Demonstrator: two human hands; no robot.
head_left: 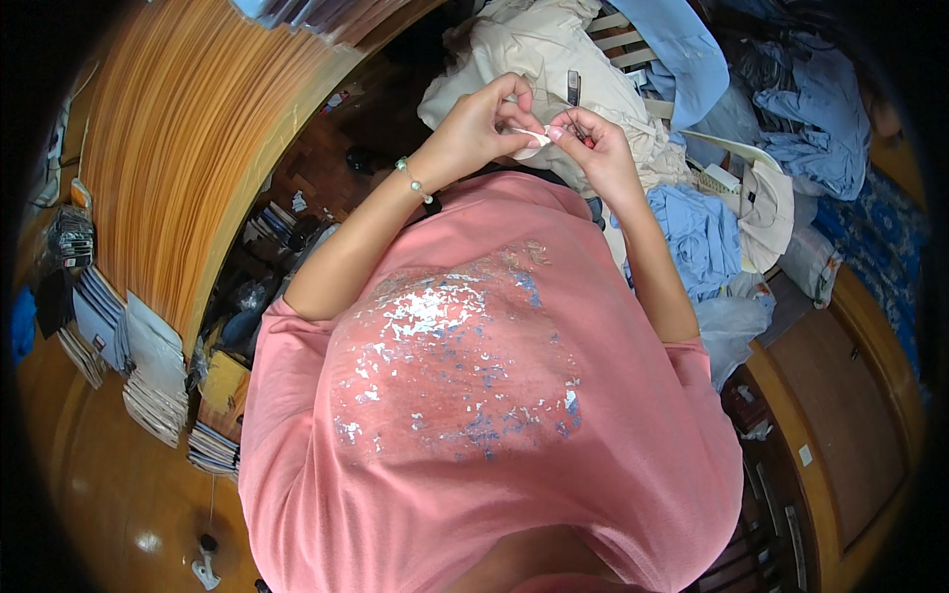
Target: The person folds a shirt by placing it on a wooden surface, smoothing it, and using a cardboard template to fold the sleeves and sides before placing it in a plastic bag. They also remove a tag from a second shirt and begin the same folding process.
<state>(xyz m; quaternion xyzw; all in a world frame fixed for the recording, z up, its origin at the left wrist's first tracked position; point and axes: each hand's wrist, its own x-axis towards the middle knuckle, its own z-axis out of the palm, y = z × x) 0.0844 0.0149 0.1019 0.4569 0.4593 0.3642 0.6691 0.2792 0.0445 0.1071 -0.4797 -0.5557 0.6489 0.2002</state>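
Both of my hands meet over a heap of cream cloth [539, 49] at the upper middle. My left hand [479, 124], with a beaded bracelet [409, 176] at its wrist, pinches a small white piece of fabric [534, 141] between thumb and fingers. Close against it, my right hand [598, 153] pinches the other end of the same white piece. A small red thing [589, 141] shows by the right fingers; its kind is too small to tell. Just beyond the hands, a narrow dark object with a pale end [573, 87] lies on the cream cloth.
Light blue garments [692, 237] and a clear plastic bag [732, 321] lie to the right. Beyond them is a blue patterned cloth [875, 257]. A curved wood-grain panel [208, 109] stands left, with stacks of folded cloth [153, 366] beside it. My pink shirt [494, 395] fills the middle.
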